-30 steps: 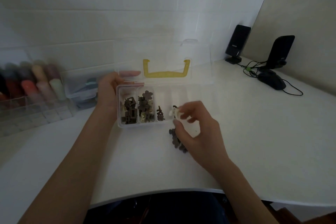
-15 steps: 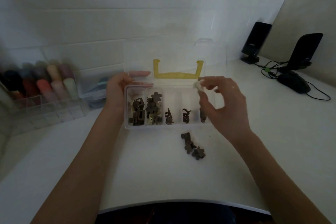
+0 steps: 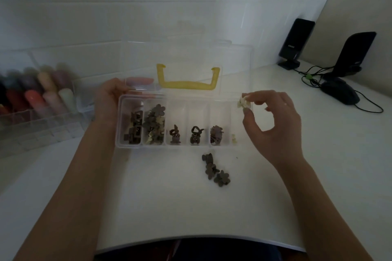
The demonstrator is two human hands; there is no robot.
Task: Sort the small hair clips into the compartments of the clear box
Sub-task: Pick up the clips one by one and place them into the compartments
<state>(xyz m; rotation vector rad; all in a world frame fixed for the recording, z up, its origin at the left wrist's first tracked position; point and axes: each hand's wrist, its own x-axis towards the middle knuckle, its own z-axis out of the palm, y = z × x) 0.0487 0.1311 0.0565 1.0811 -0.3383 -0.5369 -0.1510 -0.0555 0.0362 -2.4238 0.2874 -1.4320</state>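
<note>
Hair clips are mostly sorted already, sitting in the compartments of the clear box [image 3: 184, 146] mid-table, with a small dark bunch [image 3: 215, 169] loose on the white table [image 3: 148, 197] just near of the box. Your right hand [image 3: 273, 125] is pinching a pale clip [image 3: 244, 103] between thumb and fingertip, over the far right corner of the box, above the rightmost compartment where another pale clip [image 3: 234, 139] lies at the near end. Your left hand [image 3: 110, 101] grips the box's left end, fingers curled round the far edge by the open lid [image 3: 191, 57].

Stuff that could bite you here, as far as I can judge: the clip is right at the edge of the box, so if you let go slightly too far right it lands on the table or bounces off the rim. These things are light and springy, so a drop from height might hop into the next compartment with the purplish-brown ones. That lid looks propped upright, so a bump from your knuckles could swing it down. Also watch your right forearm near the loose bunch; a careless sweep scatters them toward the table edge. Keep the left grip firm so the box doesn't skate.
</note>
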